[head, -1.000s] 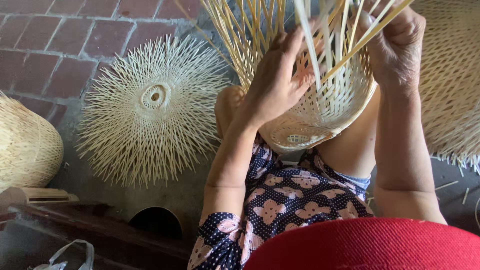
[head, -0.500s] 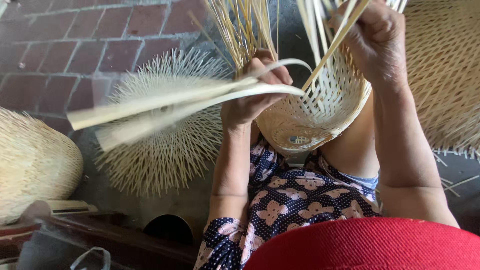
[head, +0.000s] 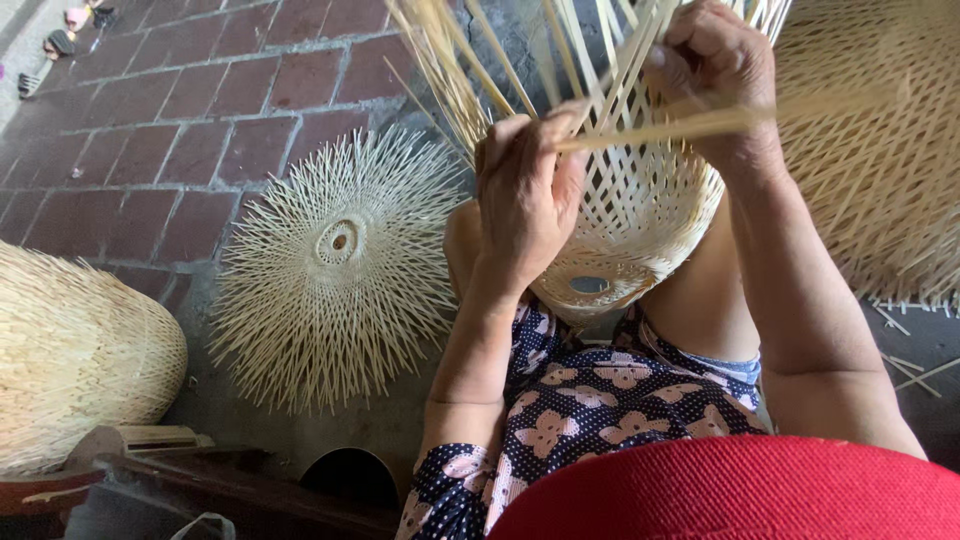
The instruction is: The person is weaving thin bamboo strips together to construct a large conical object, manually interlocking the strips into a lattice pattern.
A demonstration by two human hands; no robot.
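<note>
While the half-woven basket (head: 640,215) rests upside down between the person's knees, both hands work at its open lattice wall. Left hand (head: 528,195): fingers curled closed against the basket's side, pinching the near end of a pale bamboo strip (head: 690,125). Right hand (head: 722,80): closed in a fist high on the basket, gripping the same strip among the upright loose strips (head: 450,70) that fan out above. The strip runs roughly level from one hand to the other and on past the right one. The basket's small round base hole faces the lap, just above a dark flowered garment (head: 600,400).

On the brick floor (head: 180,130), left of the left arm, lies a flat round woven piece (head: 340,265) with spiky free ends. Further left sits a domed woven basket (head: 75,355). Another woven piece (head: 875,160) fills the right edge. A red hat brim (head: 730,495) crosses the bottom.
</note>
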